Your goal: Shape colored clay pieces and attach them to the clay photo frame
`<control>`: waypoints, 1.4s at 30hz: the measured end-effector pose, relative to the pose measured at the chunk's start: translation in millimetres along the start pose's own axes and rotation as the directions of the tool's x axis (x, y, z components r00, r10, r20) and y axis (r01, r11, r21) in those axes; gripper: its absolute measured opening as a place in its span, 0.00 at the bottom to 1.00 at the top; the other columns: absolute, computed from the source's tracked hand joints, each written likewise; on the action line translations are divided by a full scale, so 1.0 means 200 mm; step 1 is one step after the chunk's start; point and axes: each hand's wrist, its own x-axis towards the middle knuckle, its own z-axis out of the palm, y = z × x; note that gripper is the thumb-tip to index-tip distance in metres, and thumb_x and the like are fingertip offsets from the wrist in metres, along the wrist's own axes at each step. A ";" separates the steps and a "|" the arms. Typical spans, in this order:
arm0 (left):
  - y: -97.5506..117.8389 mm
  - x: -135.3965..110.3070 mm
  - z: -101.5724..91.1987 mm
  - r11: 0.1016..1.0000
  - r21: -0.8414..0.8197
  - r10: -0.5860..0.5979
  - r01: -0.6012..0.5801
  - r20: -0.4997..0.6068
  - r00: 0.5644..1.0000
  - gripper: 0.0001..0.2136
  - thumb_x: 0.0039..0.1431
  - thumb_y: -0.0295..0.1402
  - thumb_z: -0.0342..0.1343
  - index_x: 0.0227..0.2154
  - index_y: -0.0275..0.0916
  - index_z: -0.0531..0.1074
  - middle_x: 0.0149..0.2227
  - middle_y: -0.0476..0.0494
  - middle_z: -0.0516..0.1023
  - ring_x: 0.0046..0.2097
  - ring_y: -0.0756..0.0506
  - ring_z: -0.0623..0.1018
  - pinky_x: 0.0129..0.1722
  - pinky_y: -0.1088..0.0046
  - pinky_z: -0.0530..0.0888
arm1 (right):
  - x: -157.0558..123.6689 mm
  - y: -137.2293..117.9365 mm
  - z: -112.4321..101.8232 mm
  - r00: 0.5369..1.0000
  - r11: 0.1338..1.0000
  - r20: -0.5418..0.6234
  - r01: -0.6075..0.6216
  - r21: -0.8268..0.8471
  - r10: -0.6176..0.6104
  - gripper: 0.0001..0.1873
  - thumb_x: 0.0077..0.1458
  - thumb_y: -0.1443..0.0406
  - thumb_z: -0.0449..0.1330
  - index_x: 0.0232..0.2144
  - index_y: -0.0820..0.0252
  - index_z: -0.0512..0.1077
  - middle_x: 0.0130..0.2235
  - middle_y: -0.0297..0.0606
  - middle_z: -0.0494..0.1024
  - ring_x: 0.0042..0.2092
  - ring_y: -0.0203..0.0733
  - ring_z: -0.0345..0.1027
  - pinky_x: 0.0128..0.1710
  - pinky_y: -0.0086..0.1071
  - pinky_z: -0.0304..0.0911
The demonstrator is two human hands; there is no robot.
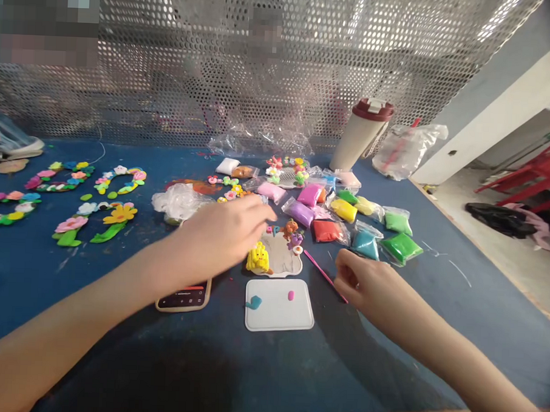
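My left hand (223, 235) reaches across the blue table (115, 320), fingers together and blurred, hovering over a small plaque (285, 262) that carries a yellow clay figure (258, 258) and orange and purple clay pieces (292, 231). My right hand (360, 282) is curled closed beside a thin pink stick (320, 270) lying on the table; whether it grips the stick's end is unclear. In front of both hands lies a white tray (279, 315) with a teal clay bit (254, 302) and a pink clay bit (291, 295).
Bags of coloured clay (347, 218) spread to the right of the plaque. A phone (184, 297) lies under my left wrist. Clay flower wreaths (93, 204) sit at left. A white tumbler (362, 137) and plastic bags stand by the perforated metal screen (263, 60). People are behind it.
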 end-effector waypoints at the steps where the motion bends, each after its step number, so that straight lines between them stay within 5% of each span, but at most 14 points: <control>1: 0.04 0.00 0.02 0.997 -0.049 0.058 -0.060 -0.043 0.997 0.13 0.68 0.29 0.43 0.48 0.37 0.70 0.47 0.42 0.75 0.47 0.45 0.76 0.45 0.68 0.72 | -0.01 0.00 -0.03 0.998 0.985 0.034 0.055 0.161 -0.061 0.08 0.57 0.70 0.51 0.26 0.57 0.60 0.24 0.32 0.72 0.25 0.37 0.68 0.25 0.29 0.55; 5: 0.19 -0.02 0.11 0.935 0.082 0.353 -0.344 -0.143 0.925 0.11 0.64 0.26 0.48 0.46 0.32 0.70 0.40 0.40 0.76 0.41 0.43 0.76 0.39 0.68 0.74 | -0.02 -0.01 -0.07 0.909 0.605 0.176 0.098 0.790 -0.378 0.05 0.57 0.67 0.52 0.28 0.57 0.61 0.25 0.28 0.68 0.26 0.33 0.65 0.26 0.27 0.61; 9: 0.22 -0.04 0.16 0.890 0.195 0.451 -0.412 -0.244 0.858 0.10 0.63 0.23 0.45 0.37 0.30 0.73 0.28 0.43 0.75 0.29 0.45 0.74 0.27 0.71 0.70 | 0.01 -0.03 -0.05 0.850 0.366 0.243 -0.064 0.929 -0.468 0.07 0.57 0.63 0.58 0.30 0.60 0.64 0.26 0.28 0.67 0.25 0.29 0.61 0.24 0.24 0.58; 13: 0.17 -0.05 0.15 0.912 0.127 0.410 -0.390 -0.271 0.871 0.10 0.64 0.23 0.45 0.35 0.33 0.73 0.27 0.45 0.75 0.29 0.47 0.73 0.25 0.73 0.68 | 0.03 -0.05 -0.03 0.845 0.170 0.244 -0.183 0.968 -0.477 0.09 0.56 0.62 0.61 0.33 0.62 0.68 0.24 0.28 0.68 0.23 0.27 0.59 0.23 0.22 0.54; 17: 0.11 -0.03 0.15 0.936 -0.069 0.321 -0.345 -0.237 0.917 0.09 0.66 0.26 0.47 0.41 0.34 0.72 0.33 0.45 0.77 0.34 0.47 0.75 0.35 0.73 0.71 | 0.07 -0.07 -0.02 0.851 -0.033 0.210 -0.257 0.966 -0.482 0.07 0.57 0.64 0.61 0.36 0.62 0.70 0.25 0.29 0.70 0.22 0.26 0.59 0.22 0.22 0.54; 21: 0.03 0.02 0.15 0.944 -0.289 0.071 -0.157 -0.289 0.955 0.08 0.65 0.26 0.49 0.34 0.37 0.73 0.31 0.49 0.77 0.35 0.50 0.76 0.35 0.76 0.70 | 0.13 -0.09 0.01 0.914 -0.182 0.004 -0.085 0.980 -0.407 0.08 0.59 0.63 0.59 0.41 0.58 0.70 0.31 0.34 0.76 0.27 0.30 0.66 0.30 0.26 0.64; 23: -0.01 0.05 0.16 0.935 -0.340 -0.006 -0.097 -0.289 0.957 0.07 0.64 0.25 0.52 0.32 0.37 0.73 0.31 0.50 0.77 0.35 0.50 0.76 0.34 0.77 0.69 | 0.16 -0.10 0.02 0.939 -0.113 -0.129 0.098 0.989 -0.318 0.10 0.56 0.66 0.61 0.43 0.54 0.69 0.38 0.34 0.77 0.35 0.34 0.70 0.37 0.29 0.66; 26: -0.06 0.07 0.18 0.936 -0.342 0.001 -0.088 -0.248 0.969 0.06 0.63 0.25 0.54 0.31 0.38 0.74 0.32 0.50 0.78 0.37 0.49 0.76 0.36 0.75 0.69 | 0.18 -0.12 0.04 0.921 0.198 -0.274 0.334 0.922 -0.278 0.08 0.56 0.66 0.61 0.40 0.54 0.70 0.41 0.35 0.76 0.42 0.39 0.70 0.43 0.33 0.67; 28: -0.09 0.09 0.20 0.939 -0.330 0.025 -0.099 -0.220 0.975 0.06 0.63 0.26 0.54 0.32 0.39 0.74 0.32 0.50 0.78 0.38 0.48 0.75 0.38 0.73 0.69 | 0.20 -0.13 0.06 0.863 0.390 -0.392 0.497 0.775 -0.318 0.03 0.61 0.65 0.56 0.37 0.56 0.70 0.40 0.38 0.74 0.43 0.41 0.70 0.42 0.35 0.67; 30: -0.12 0.10 0.21 0.940 -0.324 0.040 -0.105 -0.201 0.979 0.06 0.63 0.27 0.54 0.31 0.39 0.75 0.33 0.49 0.78 0.38 0.48 0.76 0.39 0.72 0.70 | 0.22 -0.14 0.09 0.752 0.509 -0.518 0.658 0.556 -0.407 0.08 0.64 0.67 0.49 0.36 0.57 0.68 0.38 0.40 0.72 0.40 0.41 0.69 0.39 0.36 0.67; 33: -0.17 0.11 0.18 0.946 -0.315 0.005 -0.078 -0.227 0.974 0.07 0.65 0.27 0.51 0.34 0.37 0.74 0.39 0.45 0.77 0.41 0.47 0.76 0.42 0.71 0.70 | 0.26 -0.15 0.15 0.635 0.595 -0.558 0.752 0.284 -0.535 0.09 0.64 0.70 0.45 0.34 0.58 0.63 0.35 0.41 0.69 0.36 0.41 0.65 0.35 0.36 0.64; 36: -0.23 0.10 0.08 0.960 -0.280 -0.109 0.005 -0.357 0.928 0.09 0.66 0.29 0.48 0.35 0.36 0.73 0.38 0.45 0.75 0.40 0.48 0.75 0.41 0.72 0.68 | 0.29 -0.15 0.21 0.647 0.643 -0.515 0.734 0.220 -0.562 0.10 0.63 0.72 0.44 0.31 0.58 0.60 0.32 0.39 0.66 0.34 0.41 0.60 0.34 0.37 0.62; 42: -0.27 0.08 -0.04 0.975 -0.198 -0.169 0.099 -0.378 0.910 0.10 0.64 0.29 0.48 0.30 0.37 0.72 0.34 0.48 0.75 0.35 0.50 0.74 0.36 0.75 0.66 | 0.33 -0.16 0.23 0.679 0.694 -0.449 0.701 0.164 -0.581 0.12 0.64 0.71 0.42 0.28 0.58 0.59 0.31 0.40 0.68 0.33 0.43 0.59 0.36 0.39 0.58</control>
